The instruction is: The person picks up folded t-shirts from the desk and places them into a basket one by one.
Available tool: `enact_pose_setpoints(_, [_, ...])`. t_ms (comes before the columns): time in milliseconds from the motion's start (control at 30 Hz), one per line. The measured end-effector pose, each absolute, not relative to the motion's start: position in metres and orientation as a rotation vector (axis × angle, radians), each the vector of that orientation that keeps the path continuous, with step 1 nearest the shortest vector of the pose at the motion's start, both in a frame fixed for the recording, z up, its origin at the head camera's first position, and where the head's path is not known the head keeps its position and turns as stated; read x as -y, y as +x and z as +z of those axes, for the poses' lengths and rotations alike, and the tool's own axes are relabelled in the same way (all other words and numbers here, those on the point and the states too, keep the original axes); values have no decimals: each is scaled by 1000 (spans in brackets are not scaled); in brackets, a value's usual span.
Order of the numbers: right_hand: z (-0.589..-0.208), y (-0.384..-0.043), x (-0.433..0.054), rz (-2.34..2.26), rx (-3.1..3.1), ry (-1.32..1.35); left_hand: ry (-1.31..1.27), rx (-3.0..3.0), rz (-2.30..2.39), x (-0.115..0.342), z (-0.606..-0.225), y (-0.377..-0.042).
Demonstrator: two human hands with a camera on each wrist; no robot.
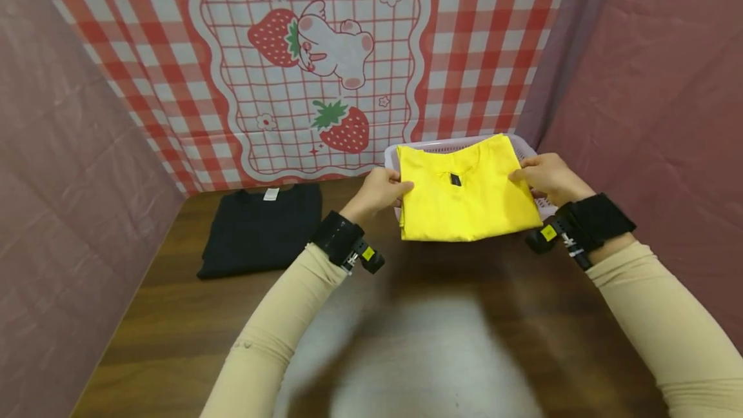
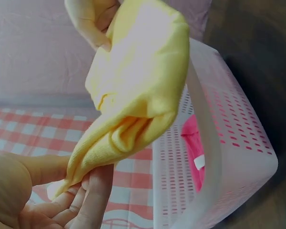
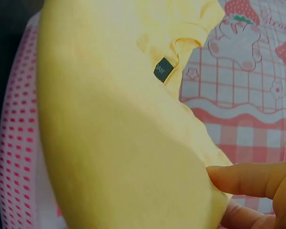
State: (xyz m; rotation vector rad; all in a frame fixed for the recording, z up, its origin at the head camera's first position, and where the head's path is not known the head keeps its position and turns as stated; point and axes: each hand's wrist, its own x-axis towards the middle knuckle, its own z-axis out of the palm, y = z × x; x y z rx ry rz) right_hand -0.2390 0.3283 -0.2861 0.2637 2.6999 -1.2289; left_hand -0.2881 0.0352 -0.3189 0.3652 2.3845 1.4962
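Observation:
A folded yellow T-shirt [image 1: 464, 202] with a dark neck label hangs between both hands, above a white perforated plastic basket [image 1: 529, 146]. My left hand [image 1: 377, 193] pinches its left edge between thumb and fingers. At the opposite edge, my right hand [image 1: 550, 178] pinches the cloth the same way. The left wrist view shows the basket [image 2: 245, 148] beneath the shirt, with a bright pink garment [image 2: 194, 148] bearing a white label inside. In the right wrist view the yellow T-shirt [image 3: 119, 124] covers most of the basket [image 3: 19, 143].
A folded black T-shirt [image 1: 264, 231] with a white label lies on the wooden table [image 1: 151, 321] at the left. Behind stands a red-and-white checked strawberry cloth [image 1: 325, 69]. Pink curtains [image 1: 656, 82] hang at both sides.

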Motion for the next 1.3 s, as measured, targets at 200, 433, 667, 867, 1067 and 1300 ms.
enact_pose_setpoints(200, [-283,-263,-330,-1301,-2784,363,414,-2437,1516,-47,-314,-304])
enact_pose_setpoints(433, [-283,-285,-335,-1243,-2884,482,457,-2555,1451,-61,-309,-317])
enact_pose_setpoints(667, [-288,-303,-338,-1283,-2922,579,450,-2603,1454,-75,-311,-329])
enact_pose_setpoints(867, [-296,-312,-344,-1205,-2999,566,464,-2765,1361,-83,-316,-340])
enact_pose_setpoints(1067, [-310,-321,-347,-1107,-3045,568,446,-2817,1250,-92,-331,-357])
enact_pose_setpoints(1300, [-338,-333,-361,-1042,-3017,608,438,-2808,1214,-105,-365,-379])
